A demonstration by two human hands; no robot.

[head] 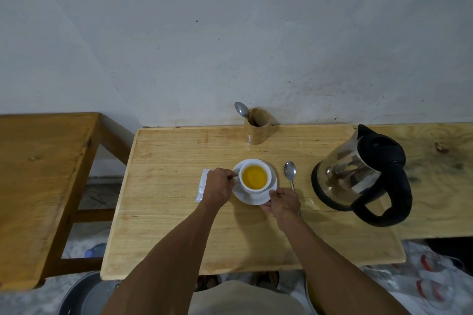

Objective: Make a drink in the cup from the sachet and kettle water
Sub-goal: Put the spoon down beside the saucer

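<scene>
White cup (256, 176) of yellow drink stands on a saucer (273, 188) at the middle of the wooden worktop (179, 225). The left hand (219, 186) pinches the cup's handle; the right hand (284, 201) grips the saucer's near rim. A sachet (202, 184) lies flat, partly under the left hand. A spoon (290, 172) lies between saucer and kettle (358, 174); behind, a wooden holder (257, 128) keeps another spoon (241, 108).

white cup (256, 176) of orange-yellow drink, white saucer (271, 195), black-and-steel kettle (358, 174), pale wood-grained table (179, 212).
</scene>
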